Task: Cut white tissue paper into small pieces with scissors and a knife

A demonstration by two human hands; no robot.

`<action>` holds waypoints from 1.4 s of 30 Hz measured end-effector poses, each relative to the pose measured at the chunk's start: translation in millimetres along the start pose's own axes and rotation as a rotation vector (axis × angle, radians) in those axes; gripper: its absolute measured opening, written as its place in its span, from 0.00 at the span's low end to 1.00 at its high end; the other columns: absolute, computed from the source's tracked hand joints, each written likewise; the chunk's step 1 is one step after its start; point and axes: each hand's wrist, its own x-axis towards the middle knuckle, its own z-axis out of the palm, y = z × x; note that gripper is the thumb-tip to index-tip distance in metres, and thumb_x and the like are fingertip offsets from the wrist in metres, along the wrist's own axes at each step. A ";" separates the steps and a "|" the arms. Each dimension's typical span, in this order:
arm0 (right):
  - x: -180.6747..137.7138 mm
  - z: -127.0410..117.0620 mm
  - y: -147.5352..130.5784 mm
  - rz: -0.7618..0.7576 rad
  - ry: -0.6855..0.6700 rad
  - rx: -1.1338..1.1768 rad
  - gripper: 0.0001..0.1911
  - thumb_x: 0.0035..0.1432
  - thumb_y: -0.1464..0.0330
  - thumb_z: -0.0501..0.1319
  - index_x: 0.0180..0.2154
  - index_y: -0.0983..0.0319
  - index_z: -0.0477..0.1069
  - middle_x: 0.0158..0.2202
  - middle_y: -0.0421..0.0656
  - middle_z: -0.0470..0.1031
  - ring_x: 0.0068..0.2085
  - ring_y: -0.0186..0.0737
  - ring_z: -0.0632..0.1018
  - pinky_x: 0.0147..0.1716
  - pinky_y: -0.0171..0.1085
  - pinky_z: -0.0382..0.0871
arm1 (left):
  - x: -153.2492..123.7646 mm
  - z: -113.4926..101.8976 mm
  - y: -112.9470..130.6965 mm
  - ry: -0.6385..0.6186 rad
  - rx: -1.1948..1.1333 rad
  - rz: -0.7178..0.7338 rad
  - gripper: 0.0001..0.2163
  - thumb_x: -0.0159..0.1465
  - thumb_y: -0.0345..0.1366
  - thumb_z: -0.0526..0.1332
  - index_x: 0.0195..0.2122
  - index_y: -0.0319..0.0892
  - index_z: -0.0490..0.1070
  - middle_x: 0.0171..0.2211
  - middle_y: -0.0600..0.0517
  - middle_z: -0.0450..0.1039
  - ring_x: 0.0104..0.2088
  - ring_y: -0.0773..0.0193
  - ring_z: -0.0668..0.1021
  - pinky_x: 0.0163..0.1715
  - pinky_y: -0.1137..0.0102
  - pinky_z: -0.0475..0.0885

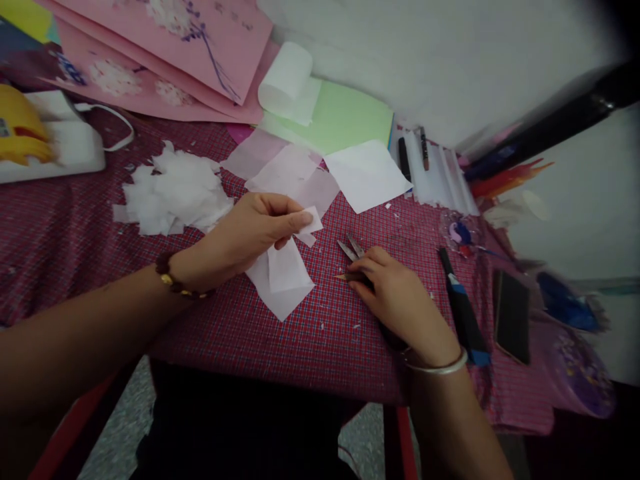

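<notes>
Between the thumb and fingers of my left hand point(265, 223) is a small folded piece of white paper point(313, 221), with another strip just below it. Under that hand lie larger white paper sheets point(287, 280). My right hand point(397, 290) is closed around a pair of scissors point(353, 248), whose blades are parted and point toward the left hand. The handles are hidden by the fingers. A pointed pencil tip point(343, 277) sticks out beside the same hand; whether it is held or only touched I cannot tell. A heap of cut white paper pieces point(175, 190) sits left of my left hand.
Behind are a toilet paper roll point(286, 79), green paper point(350, 117), a white sheet point(369, 175) and pink painted sheets point(215, 47). On the right lie a dark blue-tipped tool point(465, 310) and a phone point(513, 317). A white power strip point(75, 140) stands left on the checked cloth point(240, 347).
</notes>
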 end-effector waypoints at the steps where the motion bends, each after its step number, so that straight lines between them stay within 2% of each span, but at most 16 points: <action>1: 0.5 1.3 -3.9 0.005 -0.027 -0.087 0.07 0.64 0.73 0.58 0.37 0.61 0.75 0.40 0.48 0.75 0.37 0.45 0.78 0.39 0.45 0.73 | 0.1 0.5 -0.8 -0.007 -0.007 0.006 0.13 0.60 0.38 0.65 0.21 0.39 0.70 0.17 0.56 0.63 0.19 0.75 0.62 0.21 0.75 0.57; 9: 9.6 4.6 -19.0 -0.046 -0.148 -0.436 0.09 0.65 0.75 0.55 0.39 0.65 0.73 0.40 0.52 0.76 0.37 0.47 0.78 0.37 0.44 0.71 | 10.3 -0.7 -10.5 0.041 -0.160 -0.004 0.05 0.54 0.31 0.67 0.26 0.39 0.70 0.21 0.56 0.69 0.20 0.75 0.69 0.22 0.77 0.64; 13: 11.0 -5.9 -34.3 -0.162 -0.251 -0.581 0.11 0.64 0.79 0.53 0.40 0.66 0.73 0.41 0.54 0.78 0.38 0.49 0.80 0.34 0.43 0.68 | 10.5 -1.7 -10.5 0.019 -0.127 -0.037 0.06 0.54 0.31 0.66 0.24 0.40 0.69 0.19 0.56 0.68 0.19 0.74 0.69 0.22 0.76 0.64; 17: 11.4 -16.6 -37.1 -0.313 -0.380 -0.547 0.11 0.63 0.80 0.54 0.41 0.65 0.73 0.39 0.50 0.79 0.33 0.45 0.80 0.28 0.40 0.63 | 8.5 -1.5 -12.3 -0.022 -0.087 -0.015 0.06 0.55 0.32 0.66 0.24 0.40 0.70 0.20 0.56 0.68 0.20 0.74 0.68 0.23 0.75 0.62; 21: 19.7 -22.0 -25.0 -0.370 -0.381 -0.466 0.11 0.62 0.80 0.54 0.41 0.64 0.73 0.37 0.46 0.80 0.32 0.41 0.79 0.29 0.38 0.62 | 6.5 2.0 -17.2 -0.051 -0.049 0.005 0.05 0.55 0.32 0.65 0.24 0.41 0.72 0.19 0.56 0.68 0.19 0.74 0.67 0.22 0.75 0.62; 24: 37.4 -33.6 -14.8 -0.286 -0.268 -0.322 0.10 0.61 0.79 0.55 0.38 0.64 0.73 0.37 0.45 0.79 0.36 0.39 0.78 0.35 0.37 0.65 | 4.4 4.5 -15.9 -0.061 -0.031 -0.007 0.07 0.57 0.32 0.64 0.22 0.41 0.72 0.17 0.56 0.67 0.18 0.74 0.66 0.21 0.76 0.61; 26: 48.6 -48.2 -9.7 -0.173 -0.097 -0.144 0.09 0.59 0.80 0.55 0.34 0.64 0.73 0.35 0.42 0.78 0.36 0.36 0.77 0.37 0.37 0.66 | 2.6 4.8 -13.0 -0.056 -0.019 -0.011 0.08 0.57 0.33 0.64 0.22 0.41 0.73 0.17 0.56 0.67 0.18 0.74 0.65 0.20 0.76 0.59; 28: 52.0 -65.3 -8.3 -0.032 0.101 0.135 0.08 0.59 0.79 0.55 0.32 0.64 0.70 0.31 0.38 0.77 0.32 0.32 0.77 0.34 0.35 0.65 | 1.0 4.1 -10.7 -0.051 -0.009 -0.007 0.08 0.58 0.33 0.64 0.22 0.41 0.73 0.17 0.56 0.67 0.18 0.74 0.65 0.19 0.76 0.59; 30: 44.1 -79.1 -12.3 0.092 0.312 0.446 0.08 0.61 0.77 0.54 0.34 0.63 0.69 0.30 0.36 0.78 0.28 0.27 0.76 0.29 0.35 0.63 | -0.3 3.3 -10.8 -0.058 -0.025 -0.003 0.08 0.58 0.33 0.65 0.22 0.40 0.74 0.18 0.56 0.68 0.18 0.73 0.66 0.20 0.76 0.59; 32: 26.6 -84.3 -20.3 0.129 0.477 0.656 0.07 0.63 0.74 0.56 0.42 0.59 0.69 0.29 0.35 0.78 0.24 0.26 0.73 0.25 0.36 0.59 | -0.9 3.0 -13.5 -0.083 -0.084 -0.004 0.07 0.58 0.34 0.65 0.23 0.40 0.74 0.19 0.55 0.69 0.19 0.73 0.67 0.21 0.76 0.60; 34: 5.6 -78.9 -28.1 0.172 0.521 0.823 0.15 0.60 0.71 0.62 0.49 0.53 0.67 0.24 0.33 0.76 0.19 0.27 0.67 0.19 0.37 0.53 | -1.3 3.7 -17.1 -0.123 -0.170 -0.011 0.08 0.59 0.34 0.65 0.23 0.39 0.74 0.20 0.55 0.69 0.20 0.73 0.68 0.21 0.76 0.61; 35: -3.8 -72.6 -30.7 0.230 0.529 0.875 0.14 0.61 0.69 0.63 0.48 0.51 0.68 0.24 0.34 0.75 0.18 0.29 0.65 0.18 0.37 0.51 | -1.7 4.5 -18.6 -0.142 -0.211 -0.021 0.08 0.59 0.34 0.65 0.23 0.39 0.73 0.20 0.55 0.68 0.20 0.73 0.67 0.22 0.76 0.61; 37: -17.2 -55.4 -32.4 0.273 0.508 1.006 0.03 0.59 0.68 0.64 0.36 0.54 0.71 0.21 0.35 0.70 0.17 0.30 0.63 0.17 0.37 0.51 | -3.8 6.8 -20.3 -0.164 -0.266 -0.046 0.10 0.60 0.33 0.65 0.22 0.39 0.71 0.19 0.55 0.66 0.20 0.74 0.67 0.21 0.77 0.61; 40: -20.8 -26.8 -28.2 0.266 0.457 1.166 0.02 0.59 0.63 0.60 0.35 0.54 0.70 0.26 0.37 0.73 0.19 0.32 0.61 0.19 0.37 0.55 | -8.9 11.1 -20.1 -0.157 -0.273 -0.046 0.12 0.60 0.33 0.64 0.20 0.39 0.69 0.18 0.55 0.65 0.20 0.75 0.66 0.21 0.77 0.60; 42: -15.7 -12.0 -23.3 0.258 0.427 1.149 0.06 0.59 0.61 0.57 0.39 0.52 0.69 0.34 0.39 0.76 0.20 0.33 0.60 0.21 0.37 0.57 | -11.2 13.7 -19.3 -0.149 -0.263 -0.041 0.13 0.60 0.32 0.65 0.20 0.39 0.68 0.18 0.56 0.64 0.20 0.76 0.65 0.22 0.78 0.60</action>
